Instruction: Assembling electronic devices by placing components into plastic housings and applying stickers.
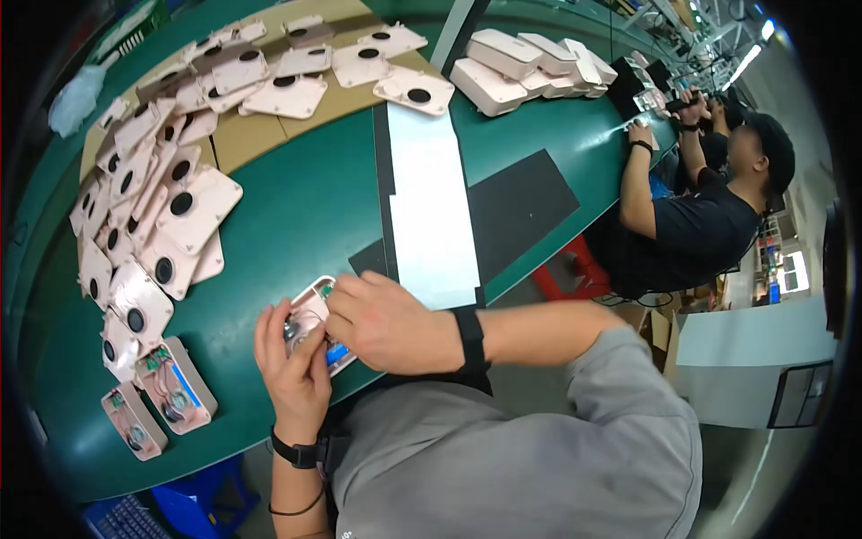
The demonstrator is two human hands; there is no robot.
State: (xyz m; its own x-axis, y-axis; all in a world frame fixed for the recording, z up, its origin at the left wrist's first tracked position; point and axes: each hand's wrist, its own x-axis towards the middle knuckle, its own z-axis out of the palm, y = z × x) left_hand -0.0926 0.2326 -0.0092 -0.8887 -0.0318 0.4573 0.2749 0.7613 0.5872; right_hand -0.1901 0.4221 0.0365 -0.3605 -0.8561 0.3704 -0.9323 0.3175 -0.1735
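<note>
At the far left of the green bench [296, 216], a crumpled clear plastic bag [76, 97] lies near the rim. Next to it, a big heap of pink shells [171, 207], each with a round black hole, spreads along the left side and up over a sheet of brown cardboard [247, 135]. Below the heap, near the front edge, two opened units [162, 400] lie side by side with their inner parts and wires showing.

In the middle, close to the front edge of the bench, the left hand [292, 359] grips a pink open unit [314, 319] from below, with the fingers curled around its lower side. The right hand [386, 323] lies on top of the same unit, its fingers bent and pressing on the inside; which small part the fingertips pinch, I cannot tell. Both wrists wear black bands.

Just beyond the hands, a white sheet [431, 207] rests on a black mat [521, 211]. Further back, white closed cases [521, 67] stand in a group. At the right, another person [709, 216] in a black shirt sits at the same bench with both hands on it.
</note>
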